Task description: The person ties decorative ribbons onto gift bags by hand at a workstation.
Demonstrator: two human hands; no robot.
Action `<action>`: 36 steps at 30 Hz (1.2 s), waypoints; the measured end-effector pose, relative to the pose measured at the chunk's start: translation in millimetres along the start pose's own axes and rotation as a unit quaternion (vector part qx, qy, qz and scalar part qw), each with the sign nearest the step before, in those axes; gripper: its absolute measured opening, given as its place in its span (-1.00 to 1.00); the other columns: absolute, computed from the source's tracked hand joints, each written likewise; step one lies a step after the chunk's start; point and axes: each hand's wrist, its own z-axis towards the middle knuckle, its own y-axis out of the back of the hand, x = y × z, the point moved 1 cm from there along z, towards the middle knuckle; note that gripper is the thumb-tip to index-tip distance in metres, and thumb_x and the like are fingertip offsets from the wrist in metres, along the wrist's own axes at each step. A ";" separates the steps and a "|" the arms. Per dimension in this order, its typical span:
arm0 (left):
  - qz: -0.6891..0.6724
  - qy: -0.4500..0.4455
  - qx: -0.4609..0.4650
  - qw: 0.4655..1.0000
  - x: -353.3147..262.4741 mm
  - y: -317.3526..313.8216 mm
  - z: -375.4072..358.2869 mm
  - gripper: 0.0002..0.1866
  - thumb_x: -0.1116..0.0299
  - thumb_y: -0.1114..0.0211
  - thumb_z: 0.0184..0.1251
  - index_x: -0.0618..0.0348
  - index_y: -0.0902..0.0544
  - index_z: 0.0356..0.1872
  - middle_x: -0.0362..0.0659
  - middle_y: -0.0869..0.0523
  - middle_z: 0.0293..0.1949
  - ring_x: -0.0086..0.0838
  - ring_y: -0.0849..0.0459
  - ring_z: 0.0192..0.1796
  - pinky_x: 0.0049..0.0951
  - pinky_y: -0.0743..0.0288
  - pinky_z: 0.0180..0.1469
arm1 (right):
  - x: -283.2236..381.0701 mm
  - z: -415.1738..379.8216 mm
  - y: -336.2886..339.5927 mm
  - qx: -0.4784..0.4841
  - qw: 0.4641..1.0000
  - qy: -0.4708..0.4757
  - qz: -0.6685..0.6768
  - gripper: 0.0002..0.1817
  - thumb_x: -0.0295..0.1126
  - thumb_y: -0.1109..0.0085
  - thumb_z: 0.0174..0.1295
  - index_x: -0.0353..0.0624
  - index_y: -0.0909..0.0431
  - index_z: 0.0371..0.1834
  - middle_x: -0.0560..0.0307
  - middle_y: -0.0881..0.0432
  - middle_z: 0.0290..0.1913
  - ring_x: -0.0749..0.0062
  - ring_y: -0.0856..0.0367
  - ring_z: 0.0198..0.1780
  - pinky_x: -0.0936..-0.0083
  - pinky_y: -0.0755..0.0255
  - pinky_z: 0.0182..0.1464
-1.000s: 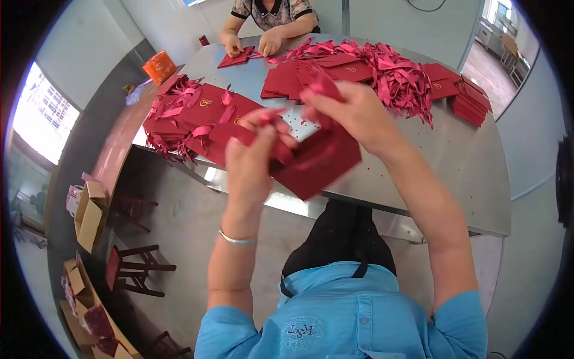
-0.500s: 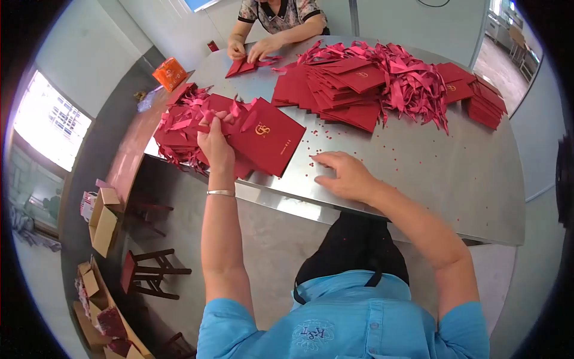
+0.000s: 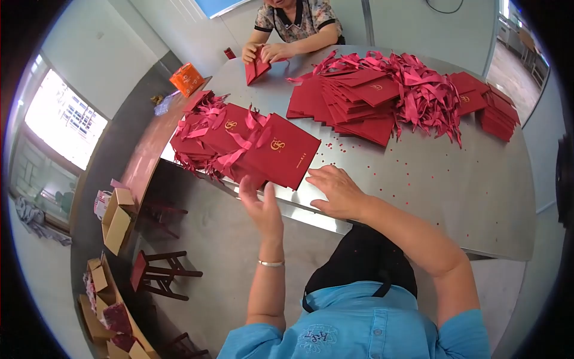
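A red gift bag with a gold emblem and pink ribbon lies on top of the bag pile at the left of the metal table. Just below that bag's lower left edge is my left hand, its fingers apart and nothing in it. My right hand hovers by the bag's lower right corner, thumb and fingers spread, also empty. Small red dots are scattered over the metal to the right of the bag.
Across the table a person handles a red bag. Stacked bags with a heap of pink ribbons lie at the back, and more bags at right. A wooden stool stands on the floor at left.
My left hand has let go of the ribbon and moved down towards me. The bag rests on the pile. The other person's bag is now held up more. The view has shifted slightly.
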 end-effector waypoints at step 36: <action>0.210 -0.133 0.018 0.968 -42.5 -34.2 24.7 -0.84 0.46 -0.43 0.19 0.32 -0.62 -0.38 -0.14 -0.66 -0.46 -0.52 -0.60 -0.45 -0.50 -0.48 -0.39 | 4.7 11.9 -12.9 -0.069 0.997 0.004 -0.026 -0.43 -0.24 -0.41 -0.04 -0.28 -0.57 0.06 -0.11 -0.38 0.38 0.02 -0.40 0.22 0.17 -0.26 0.28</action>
